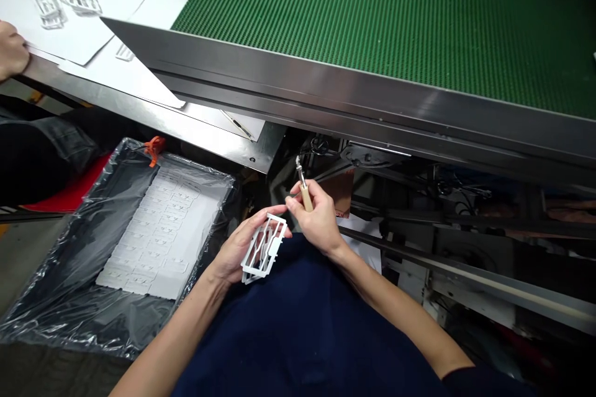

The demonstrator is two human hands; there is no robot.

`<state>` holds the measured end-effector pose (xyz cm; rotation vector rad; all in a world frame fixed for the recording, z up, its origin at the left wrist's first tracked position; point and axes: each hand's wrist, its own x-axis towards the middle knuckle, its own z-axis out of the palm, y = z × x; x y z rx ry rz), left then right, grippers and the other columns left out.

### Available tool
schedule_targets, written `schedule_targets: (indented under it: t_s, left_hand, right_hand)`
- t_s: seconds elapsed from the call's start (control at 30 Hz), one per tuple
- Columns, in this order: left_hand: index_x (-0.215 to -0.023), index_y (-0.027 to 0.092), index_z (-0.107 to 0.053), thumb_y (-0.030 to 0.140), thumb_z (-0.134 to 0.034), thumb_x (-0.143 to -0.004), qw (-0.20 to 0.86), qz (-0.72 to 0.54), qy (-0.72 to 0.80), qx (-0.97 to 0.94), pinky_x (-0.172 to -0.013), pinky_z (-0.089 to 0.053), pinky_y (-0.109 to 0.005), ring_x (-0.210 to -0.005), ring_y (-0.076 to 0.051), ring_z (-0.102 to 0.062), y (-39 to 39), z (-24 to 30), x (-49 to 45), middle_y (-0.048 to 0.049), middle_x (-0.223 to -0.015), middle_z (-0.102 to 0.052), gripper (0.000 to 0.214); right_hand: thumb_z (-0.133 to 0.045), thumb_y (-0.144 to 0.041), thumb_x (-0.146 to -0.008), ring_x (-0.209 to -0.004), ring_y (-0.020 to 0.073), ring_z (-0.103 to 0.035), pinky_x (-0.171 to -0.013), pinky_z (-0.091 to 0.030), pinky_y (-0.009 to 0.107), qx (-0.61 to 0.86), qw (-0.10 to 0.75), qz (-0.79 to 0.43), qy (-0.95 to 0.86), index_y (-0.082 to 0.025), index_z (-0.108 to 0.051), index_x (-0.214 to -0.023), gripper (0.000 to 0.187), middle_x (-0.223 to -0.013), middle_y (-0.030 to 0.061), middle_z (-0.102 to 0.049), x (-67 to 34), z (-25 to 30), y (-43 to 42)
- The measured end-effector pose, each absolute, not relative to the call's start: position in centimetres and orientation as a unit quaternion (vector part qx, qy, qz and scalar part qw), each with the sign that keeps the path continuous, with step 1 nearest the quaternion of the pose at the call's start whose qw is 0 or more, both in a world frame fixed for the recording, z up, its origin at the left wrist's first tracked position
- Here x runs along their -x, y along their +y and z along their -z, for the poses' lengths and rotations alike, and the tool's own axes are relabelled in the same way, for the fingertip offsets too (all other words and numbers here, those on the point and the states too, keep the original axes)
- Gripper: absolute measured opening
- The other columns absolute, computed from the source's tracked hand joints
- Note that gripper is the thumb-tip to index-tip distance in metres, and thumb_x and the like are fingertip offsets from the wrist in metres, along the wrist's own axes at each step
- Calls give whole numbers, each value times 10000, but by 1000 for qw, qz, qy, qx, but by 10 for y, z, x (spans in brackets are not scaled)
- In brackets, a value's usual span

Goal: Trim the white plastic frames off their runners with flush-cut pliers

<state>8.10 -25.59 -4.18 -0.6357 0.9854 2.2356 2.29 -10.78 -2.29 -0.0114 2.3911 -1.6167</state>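
Note:
My left hand (246,245) holds a white die-cut plastic frame (264,249) with slotted openings, gripping it between fingers and palm. My right hand (317,218) is just above it and pinches a small wooden-handled deburring tool (306,195) with a metal tip pointing away from me. The fingertips of my two hands nearly meet beside the frame's upper edge. The tool's tip is not touching the frame. My dark navy top lies below both forearms.
To my left, a plastic-lined bin (93,248) holds a white die-cut sheet (158,229). Beyond it, white sheets and cut pieces (69,3) lie on a steel table, with another person's hand (12,49) at its edge. A steel-edged green conveyor belt (372,18) runs above dark machinery.

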Motion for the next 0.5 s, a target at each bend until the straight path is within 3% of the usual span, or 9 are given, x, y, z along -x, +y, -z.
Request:
schedule_targets:
  t_s: [0.2,0.37,0.5]
  left_hand:
    - [-1215,193,-547,396,-480,-882,318,-839,365,247,-440,-436,-150,-563,-110,-573,-256,42,-79,-82,-801,-674,397]
    - [-1190,180,-565,363,-472,-894,303,-869,305,244,-500,-490,-176,-602,-120,-603,-255,47,-75,-90,-861,-683,360]
    - [-1141,185,-592,331,-458,-905,255,-896,258,257,-554,-522,-211,-639,-128,-624,-257,51,-69,-83,-928,-687,308]
  right_hand:
    - [-531,-317,-789,-590,108,-488,-585,-387,232,29,133,489,861,-209,-520,-823,114,-665,-39,-524,-15,18,-92]
    - [-515,-282,-794,-644,114,-525,-626,-409,238,65,183,515,835,-208,-515,-859,99,-733,-27,-565,-21,15,-96]
    - [-542,-299,-789,-645,121,-537,-637,-433,251,0,183,558,809,-198,-504,-852,125,-716,-21,-558,-28,23,-98]
